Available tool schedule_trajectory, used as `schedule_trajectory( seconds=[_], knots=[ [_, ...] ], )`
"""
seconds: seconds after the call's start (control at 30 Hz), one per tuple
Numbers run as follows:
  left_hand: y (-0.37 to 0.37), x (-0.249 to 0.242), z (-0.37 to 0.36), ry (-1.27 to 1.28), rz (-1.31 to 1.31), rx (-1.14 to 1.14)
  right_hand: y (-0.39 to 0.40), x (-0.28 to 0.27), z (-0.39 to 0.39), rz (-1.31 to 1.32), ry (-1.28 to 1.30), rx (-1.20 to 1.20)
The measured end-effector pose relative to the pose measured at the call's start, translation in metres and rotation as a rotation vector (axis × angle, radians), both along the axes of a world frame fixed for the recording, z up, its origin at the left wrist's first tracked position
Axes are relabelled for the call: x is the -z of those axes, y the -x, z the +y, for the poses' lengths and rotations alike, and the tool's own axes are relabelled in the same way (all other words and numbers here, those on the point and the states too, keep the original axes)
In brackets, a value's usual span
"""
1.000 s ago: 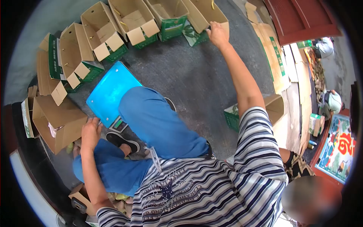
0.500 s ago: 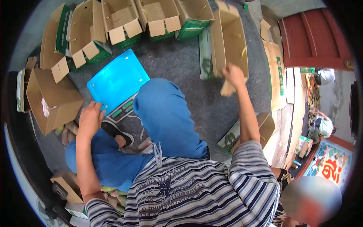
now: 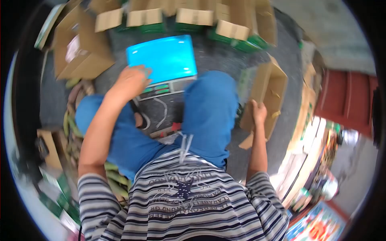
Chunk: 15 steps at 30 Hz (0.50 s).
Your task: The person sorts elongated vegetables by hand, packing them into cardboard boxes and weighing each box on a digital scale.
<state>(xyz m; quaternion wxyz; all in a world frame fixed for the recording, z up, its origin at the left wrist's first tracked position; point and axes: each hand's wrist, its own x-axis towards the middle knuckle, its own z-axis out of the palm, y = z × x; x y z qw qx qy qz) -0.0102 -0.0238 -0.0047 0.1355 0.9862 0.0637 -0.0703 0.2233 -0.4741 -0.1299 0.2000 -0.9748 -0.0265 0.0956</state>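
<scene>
A scale with a bright blue platform (image 3: 165, 58) lies on the floor in front of my knees, its display panel facing me. My left hand (image 3: 130, 82) is at the platform's lower left corner, with fingers blurred over the edge. On the right, my right hand (image 3: 258, 111) is closed on the near side wall of an open cardboard box (image 3: 263, 86), thumb upward. That box stands tilted and has small yellowish pieces on its inner wall.
Several open boxes (image 3: 195, 17) line the back. A brown box (image 3: 90, 60) with something pink inside stands left. Long green and brown produce (image 3: 74, 124) lies beside my left leg. A red door (image 3: 345, 98) is at the right.
The view has turned, so the scale and boxes sit differently in the frame. My right hand has moved from the box's near end to its side wall. My left hand has come further over the platform.
</scene>
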Motion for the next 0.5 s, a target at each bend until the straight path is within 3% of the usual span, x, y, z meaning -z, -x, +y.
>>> schedule_trajectory(
  seconds=[0.13,0.27,0.37,0.5],
  knots=[
    [0.004,-0.005,-0.005,0.024,0.12,-0.061,0.006,0.004,-0.033,-0.122,-0.179,0.024],
    [0.008,-0.004,-0.006,-0.001,0.143,-0.029,0.01,-0.032,-0.057,-0.199,-0.413,0.171],
    [0.005,-0.003,-0.008,-0.008,0.166,-0.004,0.03,-0.12,-0.001,-0.36,-0.541,0.097],
    [-0.001,-0.001,-0.019,-0.02,0.213,0.021,0.035,-0.211,0.067,-0.487,-0.555,-0.282]
  ],
)
